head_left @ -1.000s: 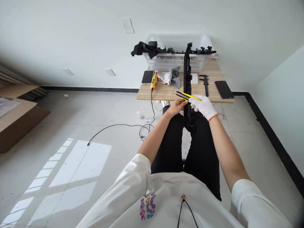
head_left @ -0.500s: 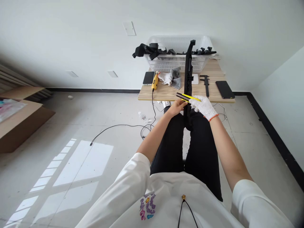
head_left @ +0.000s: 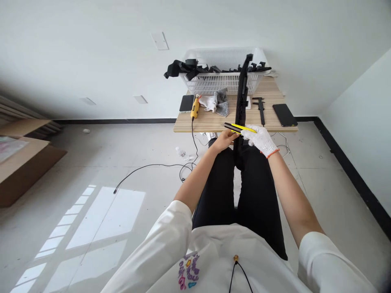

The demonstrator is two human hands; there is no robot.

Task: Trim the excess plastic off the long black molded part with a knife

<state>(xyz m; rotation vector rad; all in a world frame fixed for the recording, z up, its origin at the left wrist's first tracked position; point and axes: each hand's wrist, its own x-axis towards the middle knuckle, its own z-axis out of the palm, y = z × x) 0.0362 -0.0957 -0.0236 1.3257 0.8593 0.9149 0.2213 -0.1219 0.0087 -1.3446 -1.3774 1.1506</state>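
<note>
Here, a yellow power tool [head_left: 193, 109] lies at the left of the table [head_left: 210, 121]; the bare left hand [head_left: 225, 140] grips the long black part [head_left: 242, 97], which rises from the lap to the white basket [head_left: 214, 83]; the gloved right hand [head_left: 259, 138] clasps a yellow knife [head_left: 241, 128] laid across that part; a caliper [head_left: 261, 108] and a phone [head_left: 284, 114] lie further right.

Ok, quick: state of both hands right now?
Left hand: bare, closed on the long black part.
Right hand: gloved, closed on the yellow cutter, its tip at the part.
</note>
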